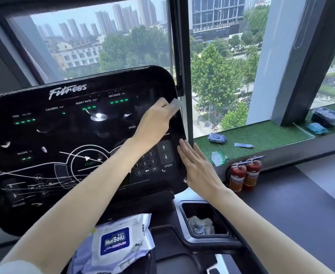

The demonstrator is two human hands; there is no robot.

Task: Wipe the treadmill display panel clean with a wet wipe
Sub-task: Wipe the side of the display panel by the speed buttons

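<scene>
The black treadmill display panel (67, 135) fills the left and middle of the view, with green lit readouts and a number keypad. My left hand (154, 121) reaches across to the panel's upper right corner and presses a white wet wipe (176, 103) flat against it. My right hand (198, 167) lies open with fingers together against the panel's right edge, beside the speed arrows. A pack of wet wipes (115, 241) with a blue label rests on the console below the panel.
A square cup holder (184, 210) right of the pack holds a crumpled used wipe (201, 225). Two red fire extinguishers (244, 175) stand by the window ledge. On the green turf ledge (261, 133) lie a small wipe pack (216, 138) and a tube (243, 145).
</scene>
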